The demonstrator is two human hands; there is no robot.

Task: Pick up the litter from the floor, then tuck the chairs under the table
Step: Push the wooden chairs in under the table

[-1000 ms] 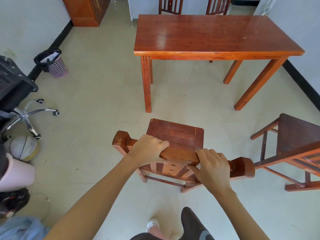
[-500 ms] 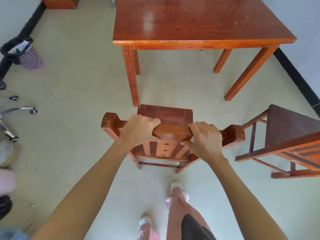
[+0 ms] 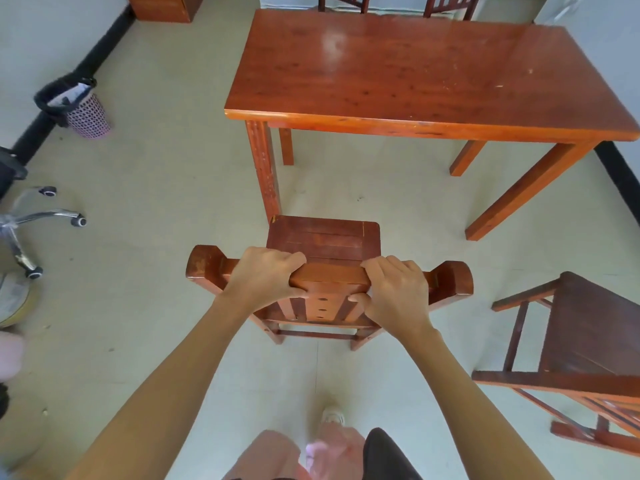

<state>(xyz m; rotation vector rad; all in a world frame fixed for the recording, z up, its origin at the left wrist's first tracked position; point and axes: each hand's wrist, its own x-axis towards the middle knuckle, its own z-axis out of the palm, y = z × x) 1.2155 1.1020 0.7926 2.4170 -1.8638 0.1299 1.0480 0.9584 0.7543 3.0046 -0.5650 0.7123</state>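
Observation:
A red-brown wooden chair (image 3: pixel 322 237) stands in front of me, its seat facing the wooden table (image 3: pixel 408 74). My left hand (image 3: pixel 263 275) and my right hand (image 3: pixel 394 292) both grip the chair's top back rail. The seat's front left corner is right beside the table's near left leg (image 3: pixel 266 171). A second wooden chair (image 3: pixel 585 344) stands apart at the right, turned sideways to the table. I see no litter on the floor near the chairs.
A pink mesh bin with a black liner (image 3: pixel 74 105) stands by the left wall. An office chair base with castors (image 3: pixel 38 216) and a ball (image 3: pixel 14 299) lie at the left edge. Two more chair backs (image 3: pixel 446 5) show behind the table. My feet are below the chair.
Holding the chair with both hands, I have stepped forward and carried it closer to the table; its seat now reaches the table's near left leg.

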